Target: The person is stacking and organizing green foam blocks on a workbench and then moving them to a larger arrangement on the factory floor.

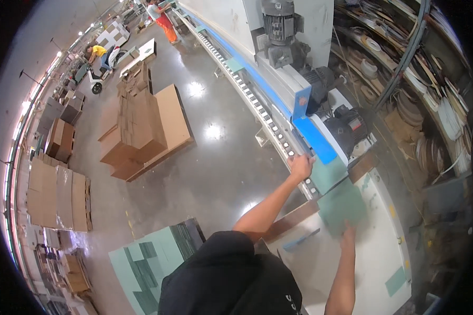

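Observation:
A flat green panel (pixel 328 174) lies at the near end of the machine's feed track, partly under a blue guard. My left hand (pixel 301 167) is at its left edge beside the roller rail, fingers curled and closed. Behind it, a second green panel (pixel 343 206), smeared by motion, overlaps the white table and meets the first one. The fingers of my right hand (pixel 348 232) close on its near edge; their tips are blurred.
The white table (pixel 310 268) bears a blue strip (pixel 301 239) and a small green piece (pixel 395 282). Green panels are stacked (pixel 160 252) at my left. Motors (pixel 347 128) stand beyond the blue guard (pixel 315 140). Cardboard (pixel 136 126) sits on the floor. A person (pixel 163 20) stands by the track's far end.

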The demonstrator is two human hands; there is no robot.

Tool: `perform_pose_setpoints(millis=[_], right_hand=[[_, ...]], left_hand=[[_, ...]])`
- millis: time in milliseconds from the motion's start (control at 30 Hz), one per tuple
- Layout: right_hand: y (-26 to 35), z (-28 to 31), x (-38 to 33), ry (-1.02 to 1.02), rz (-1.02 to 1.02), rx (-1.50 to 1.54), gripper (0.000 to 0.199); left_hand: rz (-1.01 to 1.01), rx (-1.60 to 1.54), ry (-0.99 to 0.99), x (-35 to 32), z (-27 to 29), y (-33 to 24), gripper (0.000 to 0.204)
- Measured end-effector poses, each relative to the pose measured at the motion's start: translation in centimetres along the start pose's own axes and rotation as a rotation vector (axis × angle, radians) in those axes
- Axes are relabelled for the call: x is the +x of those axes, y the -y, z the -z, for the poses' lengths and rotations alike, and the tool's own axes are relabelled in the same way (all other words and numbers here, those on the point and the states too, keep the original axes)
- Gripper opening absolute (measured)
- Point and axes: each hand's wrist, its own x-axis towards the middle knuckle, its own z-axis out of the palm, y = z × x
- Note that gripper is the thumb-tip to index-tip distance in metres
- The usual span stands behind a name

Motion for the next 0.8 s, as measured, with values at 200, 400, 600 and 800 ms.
perform_pose_setpoints(millis=[200,400,600,800], right_hand=[[-0.7,0.9,1.5,0.070,-0.028,-0.041,0.077],[-1.0,0.5,1.9,-0.064,-0.052,0.117,0.085],[-1.3,0.7,2.6,0.004,-0.054,-0.052,0.088],[-1.9,1.7,3.3,-0.084,-0.004,0.032,0.096]], left_hand=[[-0.082,-0.126,0.186,-3.8,-2.9,-2.3,0.031],[-0.247,0.219,0.356,-8.9,-3.8,-5.8,0.054],[-0.225,0.202,0.568,-11.9,-5.1,-8.0,0.086],[-0.338,0.286,0.512,-14.4,-6.8,-7.9,0.098]])
